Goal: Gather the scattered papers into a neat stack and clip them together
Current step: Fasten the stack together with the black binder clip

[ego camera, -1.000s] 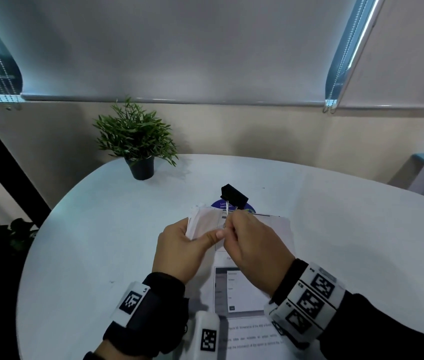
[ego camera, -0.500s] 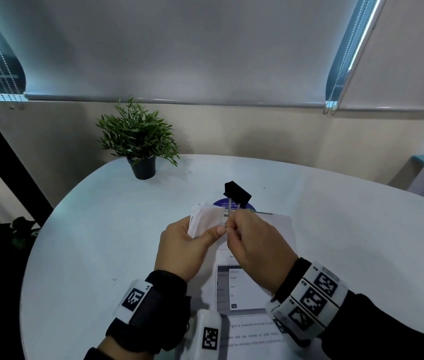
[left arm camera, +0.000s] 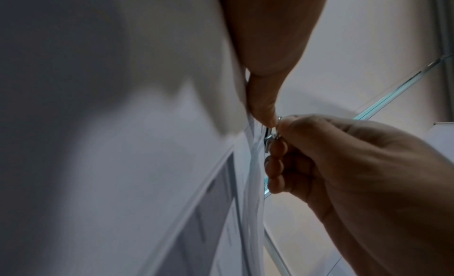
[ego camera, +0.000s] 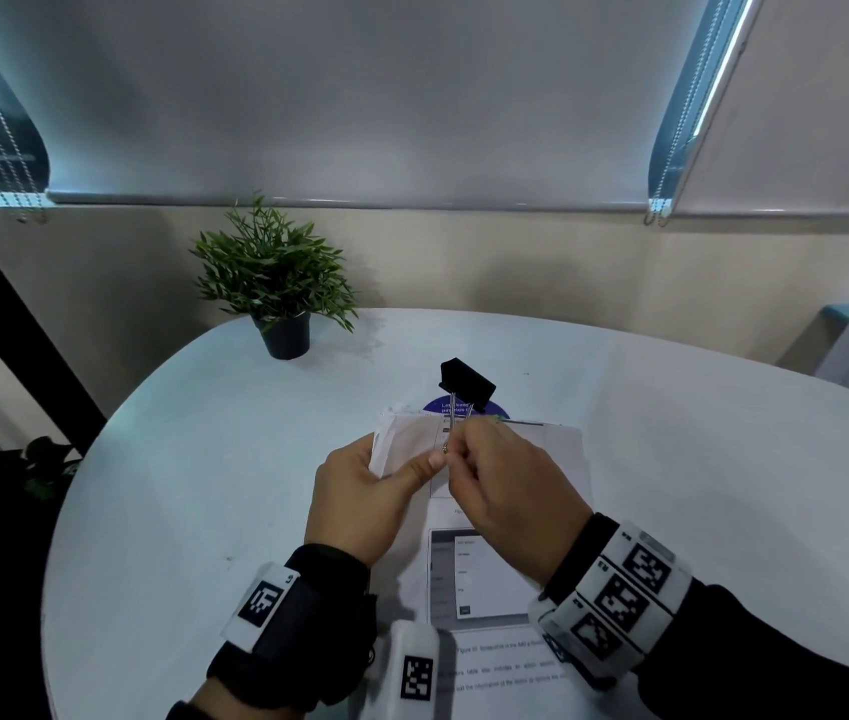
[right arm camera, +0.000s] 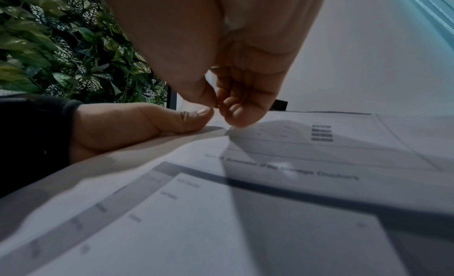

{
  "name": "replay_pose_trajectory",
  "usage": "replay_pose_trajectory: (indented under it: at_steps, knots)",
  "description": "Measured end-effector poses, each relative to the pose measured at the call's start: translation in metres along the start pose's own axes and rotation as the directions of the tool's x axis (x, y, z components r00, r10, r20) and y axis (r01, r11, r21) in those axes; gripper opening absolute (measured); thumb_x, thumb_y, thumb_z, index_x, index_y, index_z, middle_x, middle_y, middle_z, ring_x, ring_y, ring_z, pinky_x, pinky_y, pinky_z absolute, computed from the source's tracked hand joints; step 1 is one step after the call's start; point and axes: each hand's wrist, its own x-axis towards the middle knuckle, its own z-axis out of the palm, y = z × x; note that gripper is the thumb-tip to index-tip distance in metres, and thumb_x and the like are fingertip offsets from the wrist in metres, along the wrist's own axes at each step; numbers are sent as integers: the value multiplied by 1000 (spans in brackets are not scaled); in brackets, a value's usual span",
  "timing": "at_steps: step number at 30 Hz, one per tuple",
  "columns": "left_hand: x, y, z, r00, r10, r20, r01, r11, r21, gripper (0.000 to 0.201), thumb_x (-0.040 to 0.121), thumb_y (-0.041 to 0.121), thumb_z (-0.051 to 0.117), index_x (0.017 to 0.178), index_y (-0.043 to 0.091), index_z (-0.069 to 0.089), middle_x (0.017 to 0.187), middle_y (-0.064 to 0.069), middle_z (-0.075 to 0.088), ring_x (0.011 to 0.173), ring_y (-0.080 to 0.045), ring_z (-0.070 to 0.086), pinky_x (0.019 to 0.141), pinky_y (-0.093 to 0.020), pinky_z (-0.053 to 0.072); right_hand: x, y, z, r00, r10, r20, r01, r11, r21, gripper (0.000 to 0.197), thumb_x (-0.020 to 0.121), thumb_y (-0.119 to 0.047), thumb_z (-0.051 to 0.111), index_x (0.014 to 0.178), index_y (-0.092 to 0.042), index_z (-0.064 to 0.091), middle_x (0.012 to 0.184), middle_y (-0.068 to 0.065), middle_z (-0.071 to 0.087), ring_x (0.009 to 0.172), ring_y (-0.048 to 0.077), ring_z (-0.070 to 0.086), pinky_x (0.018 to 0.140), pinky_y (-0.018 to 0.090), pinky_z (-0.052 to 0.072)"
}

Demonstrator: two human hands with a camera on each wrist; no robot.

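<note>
1. Your left hand (ego camera: 360, 498) grips the stack of papers (ego camera: 479, 569) at its far left corner, thumb pressed on top.
2. Your right hand (ego camera: 508, 491) pinches the wire handles of the black binder clip (ego camera: 466, 384), whose body stands just past the stack's far edge.
3. The papers lie near the middle of the white table (ego camera: 204, 459), towards its near edge.
4. A potted plant (ego camera: 274, 283) stands at the table's far left edge.

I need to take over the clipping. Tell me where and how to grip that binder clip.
Pinch the two wire handles of the binder clip, coming from the near side as the right hand does now. Its black body stands away from you, above the far edge of the paper stack, so squeezing the handles together should open its mouth.
</note>
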Motion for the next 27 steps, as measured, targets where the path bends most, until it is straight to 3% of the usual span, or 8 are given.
replay_pose_trajectory:
  at_steps: [7, 13, 19, 21, 24, 27]
  knots:
    - [-1, 2, 0, 1000, 0, -25, 0, 1000, 9, 9, 73, 36, 78, 78, 31, 74, 74, 5, 74, 73, -18, 69, 68, -33, 55, -1, -2, 1, 999, -19, 26, 19, 1000, -2, 10, 95, -20, 46, 85, -18, 44, 78, -9, 42, 65, 9, 40, 60, 16, 33]
    - [-3, 2, -1, 1000, 5, -19, -5, 1000, 9, 9, 73, 37, 77, 82, 34, 73, 76, 9, 75, 75, -14, 70, 71, -32, 56, -2, 1, 1, 1000, -4, 23, 4, 1000, -12, 9, 95, -18, 45, 87, -14, 47, 80, -6, 44, 67, 11, 40, 62, 14, 34]
    - [-5, 2, 1, 999, -10, -33, 11, 1000, 17, 10, 74, 37, 77, 80, 30, 75, 74, 5, 74, 74, -20, 69, 68, -34, 56, -4, 3, 2, 999, -30, 39, 32, 998, -51, 13, 94, -19, 42, 84, -11, 46, 77, -2, 46, 66, 17, 43, 57, 20, 31]
    - [-5, 2, 2, 999, -14, -36, 15, 1000, 27, 6, 74, 35, 78, 77, 32, 73, 73, 7, 74, 72, -17, 69, 66, -32, 55, -5, 4, 3, 999, -28, 32, 30, 997, -77, 16, 93, -20, 40, 82, -11, 46, 76, -3, 45, 65, 16, 42, 55, 22, 29]
    - [-3, -2, 2, 998, -18, -61, 22, 998, 62, 7, 75, 34, 78, 74, 30, 71, 68, 8, 72, 65, -10, 66, 61, -25, 53, -5, -1, 0, 998, -56, -18, 54, 992, -110, 20, 88, -27, 33, 77, -15, 43, 71, -6, 40, 58, 13, 37, 49, 17, 23]
    - [-2, -7, 2, 996, -33, -80, 40, 995, 86, 11, 75, 33, 77, 78, 24, 72, 71, 5, 72, 66, -13, 66, 61, -27, 53, -10, -13, -5, 996, -70, -51, 63, 989, -130, 11, 85, -26, 35, 76, -20, 37, 70, -9, 35, 57, 10, 31, 52, 18, 22]
